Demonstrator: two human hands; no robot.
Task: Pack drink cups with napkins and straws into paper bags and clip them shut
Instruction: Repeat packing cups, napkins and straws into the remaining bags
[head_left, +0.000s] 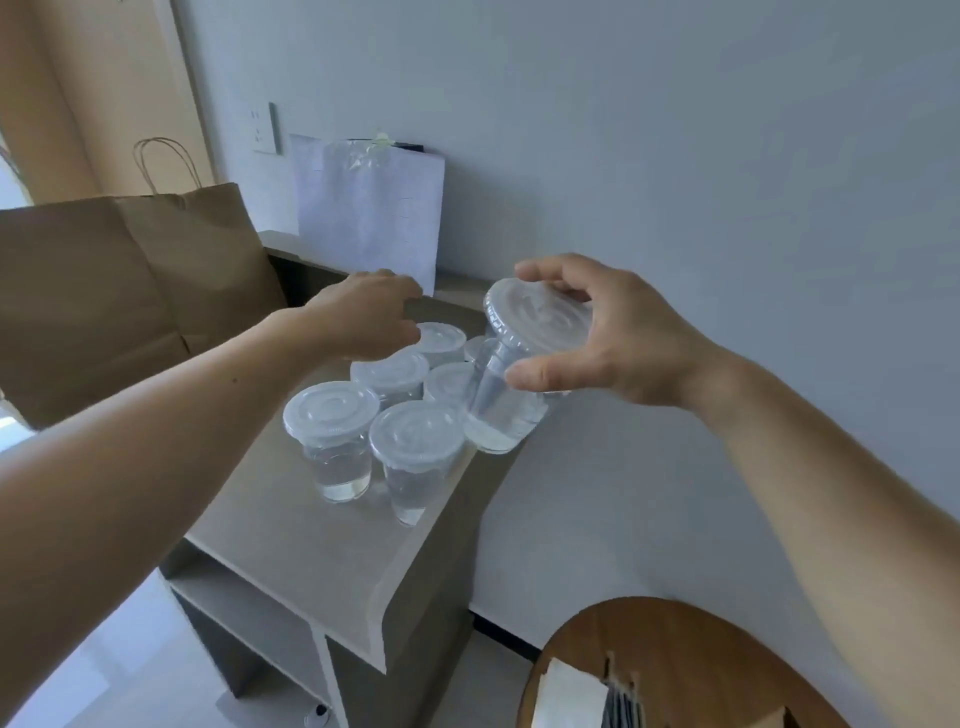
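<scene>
Nearest to you, at 5 o'clock of your view, a round wooden table (675, 649) is carrying a white pad (566, 691) and some dark strips (623, 706). They may be the napkins and straws, but the frame edge is cutting them off, so I cannot say for sure.

Your right hand (613, 338), at 3 o'clock, is gripping the lifted cup (504, 410) by its lid rim, and the cup is tilting in the air over the surface (311, 545). Your left hand (363, 317) is reaching over the other cups (332, 421) with its fingers bent down. I cannot tell whether it is holding one, because the hand is hiding its own fingertips. About six lidded cups are standing there, at the centre.

The paper bags (104, 291) are standing at 9 o'clock, and their inside is not showing. I judge that the packing is only beginning: no cup is showing in a bag and no clip is showing anywhere.

Farthest, at 12 o'clock, a white sheet (369, 208) is leaning on the wall.
</scene>
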